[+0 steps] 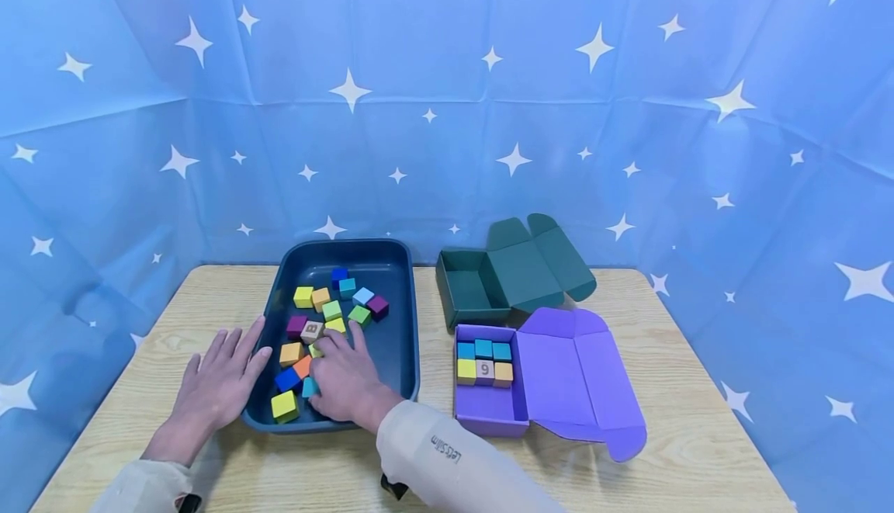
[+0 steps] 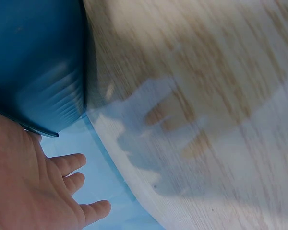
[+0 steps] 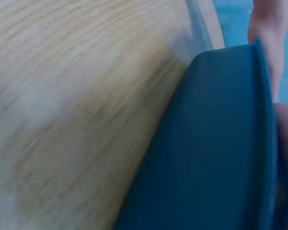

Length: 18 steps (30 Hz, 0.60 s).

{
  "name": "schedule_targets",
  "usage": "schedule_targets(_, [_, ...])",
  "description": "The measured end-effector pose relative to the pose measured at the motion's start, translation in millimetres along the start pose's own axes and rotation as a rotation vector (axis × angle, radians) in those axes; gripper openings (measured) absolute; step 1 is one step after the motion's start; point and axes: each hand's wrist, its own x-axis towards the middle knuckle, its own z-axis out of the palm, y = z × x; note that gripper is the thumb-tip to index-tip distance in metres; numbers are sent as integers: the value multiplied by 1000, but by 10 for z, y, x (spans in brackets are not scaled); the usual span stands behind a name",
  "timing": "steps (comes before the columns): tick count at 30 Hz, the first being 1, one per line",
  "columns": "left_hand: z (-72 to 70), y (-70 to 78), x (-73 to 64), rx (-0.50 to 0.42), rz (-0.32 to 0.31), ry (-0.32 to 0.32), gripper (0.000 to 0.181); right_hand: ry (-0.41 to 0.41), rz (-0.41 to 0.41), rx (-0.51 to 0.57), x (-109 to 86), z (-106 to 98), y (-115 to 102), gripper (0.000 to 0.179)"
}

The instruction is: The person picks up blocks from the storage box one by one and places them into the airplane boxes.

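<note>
A dark blue tray [image 1: 401, 327] holds many coloured wooden blocks, among them a yellow block [image 1: 285, 406], a blue block [image 1: 287, 379] and a lettered block [image 1: 312, 332]. My left hand [image 1: 220, 381] has its fingers spread at the tray's left rim; the left wrist view shows its palm [image 2: 24, 182] beside the tray wall [image 2: 38, 62]. My right hand [image 1: 352, 381] reaches down into the tray among the blocks. A teal block [image 1: 309, 387] and a yellow-green block [image 1: 316, 350] show beside its fingers. I cannot tell whether it holds one.
Right of the tray stands an open purple box [image 1: 489, 408] with two rows of blocks, including a numbered block [image 1: 485, 372]. Behind it is an open green box [image 1: 475, 284]. Both lids lie out to the right on the wooden table [image 1: 684, 420]. A starry blue curtain [image 1: 447, 55] surrounds the table.
</note>
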Motion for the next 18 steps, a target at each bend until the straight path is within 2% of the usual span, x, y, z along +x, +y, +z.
schedule_targets(12, [-5, -13, -4, -6, -2, -10, 68, 17, -30, 48, -81, -247, 99, 33])
schedule_targets(18, [-6, -1, 0, -3, -4, -11, 68, 42, -51, 74, -163, -322, 152, 28])
